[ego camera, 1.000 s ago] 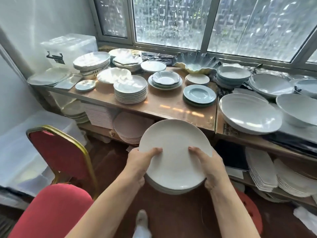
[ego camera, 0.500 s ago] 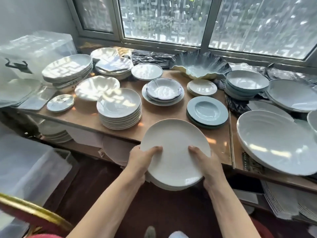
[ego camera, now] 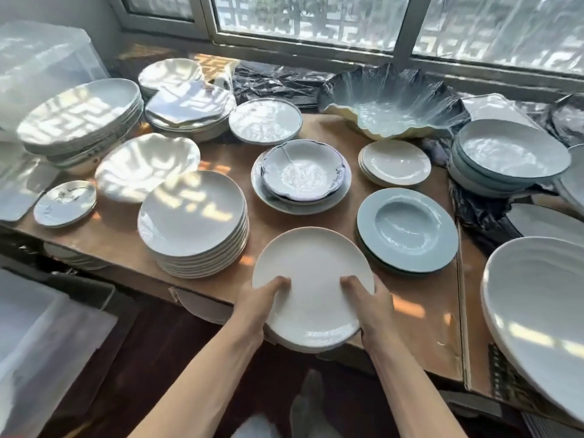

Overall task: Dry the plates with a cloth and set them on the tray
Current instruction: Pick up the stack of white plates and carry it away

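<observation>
A small stack of round white plates [ego camera: 311, 279] hangs over the front edge of the brown table [ego camera: 420, 314], between a taller pile of white plates [ego camera: 192, 216] and a pale blue deep-rimmed plate [ego camera: 407, 230]. My left hand [ego camera: 257, 303] grips the stack's left rim, thumb on top of the upper plate. My right hand [ego camera: 369, 303] grips the right rim the same way. No cloth and no tray are in view.
The table is crowded with dishes: a flower-rimmed bowl [ego camera: 303, 172], a large leaf-shaped bowl [ego camera: 392, 102], stacked bowls [ego camera: 508, 156] at the right, a big white platter [ego camera: 537, 317] at the right edge. Clear plastic boxes [ego camera: 41, 327] sit at the left. A window runs behind.
I have stepped closer to the table. The stack in my hands has moved forward and now hangs over the table's front edge instead of in front of it.
</observation>
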`<move>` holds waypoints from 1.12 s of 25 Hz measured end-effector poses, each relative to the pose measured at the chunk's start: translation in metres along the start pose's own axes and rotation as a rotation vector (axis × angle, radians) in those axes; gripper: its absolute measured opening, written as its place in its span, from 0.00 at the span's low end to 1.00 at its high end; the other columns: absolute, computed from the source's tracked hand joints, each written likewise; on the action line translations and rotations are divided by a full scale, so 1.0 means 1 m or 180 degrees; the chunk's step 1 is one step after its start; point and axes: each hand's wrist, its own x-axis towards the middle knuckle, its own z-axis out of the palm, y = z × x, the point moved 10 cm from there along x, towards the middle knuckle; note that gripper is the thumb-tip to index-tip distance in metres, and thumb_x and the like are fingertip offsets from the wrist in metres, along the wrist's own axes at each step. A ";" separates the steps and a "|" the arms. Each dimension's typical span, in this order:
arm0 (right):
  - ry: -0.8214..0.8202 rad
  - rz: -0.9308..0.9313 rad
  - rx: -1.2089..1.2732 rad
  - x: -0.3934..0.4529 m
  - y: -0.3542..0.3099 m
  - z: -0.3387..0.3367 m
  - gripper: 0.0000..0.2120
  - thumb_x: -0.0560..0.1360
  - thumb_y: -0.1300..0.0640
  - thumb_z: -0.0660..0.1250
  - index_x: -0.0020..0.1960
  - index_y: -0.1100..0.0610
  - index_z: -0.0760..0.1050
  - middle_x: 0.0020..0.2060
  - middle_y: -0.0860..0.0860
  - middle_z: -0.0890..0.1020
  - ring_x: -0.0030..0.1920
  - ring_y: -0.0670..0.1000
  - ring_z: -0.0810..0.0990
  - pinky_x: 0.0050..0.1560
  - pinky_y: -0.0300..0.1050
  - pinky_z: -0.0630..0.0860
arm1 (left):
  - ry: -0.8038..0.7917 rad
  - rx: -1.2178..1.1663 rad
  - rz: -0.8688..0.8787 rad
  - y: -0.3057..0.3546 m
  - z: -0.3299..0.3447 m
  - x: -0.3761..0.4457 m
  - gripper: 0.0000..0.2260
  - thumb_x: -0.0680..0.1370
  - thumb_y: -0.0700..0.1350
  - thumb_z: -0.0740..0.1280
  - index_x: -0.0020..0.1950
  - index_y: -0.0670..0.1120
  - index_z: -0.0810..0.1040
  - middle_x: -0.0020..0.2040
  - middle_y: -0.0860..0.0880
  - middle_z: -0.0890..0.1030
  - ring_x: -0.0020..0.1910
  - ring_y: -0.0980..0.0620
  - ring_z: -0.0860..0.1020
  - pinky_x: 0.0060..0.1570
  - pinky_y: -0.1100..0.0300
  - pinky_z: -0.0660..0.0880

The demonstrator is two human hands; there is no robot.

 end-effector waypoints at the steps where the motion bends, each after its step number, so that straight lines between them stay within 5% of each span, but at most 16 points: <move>1: -0.0019 0.0037 -0.0015 0.013 0.001 0.006 0.22 0.62 0.46 0.73 0.55 0.49 0.82 0.45 0.50 0.88 0.48 0.55 0.87 0.50 0.60 0.85 | 0.0030 0.0000 -0.0021 0.000 0.003 0.015 0.16 0.67 0.49 0.78 0.53 0.49 0.83 0.44 0.50 0.87 0.45 0.47 0.86 0.38 0.53 0.82; 6: 0.0058 0.0111 -0.0134 0.068 0.010 0.027 0.24 0.64 0.47 0.73 0.59 0.52 0.82 0.50 0.52 0.87 0.52 0.56 0.86 0.56 0.62 0.82 | 0.0144 0.0119 -0.0156 -0.002 0.016 0.075 0.16 0.68 0.46 0.79 0.53 0.46 0.83 0.44 0.50 0.87 0.47 0.46 0.85 0.50 0.47 0.83; 10: 0.0188 0.0227 -0.0151 0.101 0.026 0.036 0.14 0.73 0.55 0.75 0.58 0.54 0.81 0.50 0.54 0.87 0.52 0.58 0.85 0.56 0.62 0.82 | 0.0137 0.0350 -0.0101 -0.001 0.019 0.108 0.21 0.69 0.48 0.79 0.60 0.48 0.81 0.49 0.50 0.86 0.51 0.48 0.84 0.54 0.49 0.81; 16: 0.0235 0.0239 -0.0242 0.120 0.037 0.042 0.11 0.76 0.58 0.73 0.58 0.57 0.81 0.46 0.50 0.86 0.49 0.54 0.86 0.48 0.49 0.82 | 0.0180 0.0919 0.0195 0.017 0.019 0.125 0.22 0.71 0.52 0.77 0.62 0.46 0.80 0.53 0.50 0.83 0.49 0.55 0.81 0.34 0.69 0.75; 21: 0.0249 0.0237 -0.0436 0.124 0.036 0.045 0.13 0.76 0.57 0.74 0.60 0.57 0.81 0.49 0.54 0.86 0.51 0.57 0.85 0.56 0.57 0.82 | 0.0228 0.1382 0.0202 0.020 0.018 0.131 0.31 0.64 0.63 0.73 0.64 0.51 0.80 0.58 0.47 0.81 0.60 0.45 0.78 0.61 0.45 0.76; 25: 0.0157 0.0093 -0.0824 0.123 0.020 0.047 0.21 0.73 0.52 0.74 0.64 0.56 0.80 0.48 0.50 0.85 0.52 0.56 0.84 0.54 0.51 0.81 | 0.0145 0.1563 0.0091 0.025 0.018 0.129 0.36 0.61 0.65 0.72 0.63 0.48 0.80 0.60 0.45 0.79 0.61 0.43 0.78 0.62 0.45 0.76; 28: 0.0199 -0.0495 -0.1623 0.112 -0.010 0.048 0.24 0.76 0.54 0.72 0.71 0.53 0.74 0.59 0.51 0.81 0.61 0.55 0.78 0.58 0.44 0.72 | 0.0247 0.2232 0.0634 0.052 0.020 0.116 0.34 0.70 0.56 0.72 0.75 0.49 0.68 0.69 0.45 0.71 0.70 0.43 0.69 0.71 0.46 0.66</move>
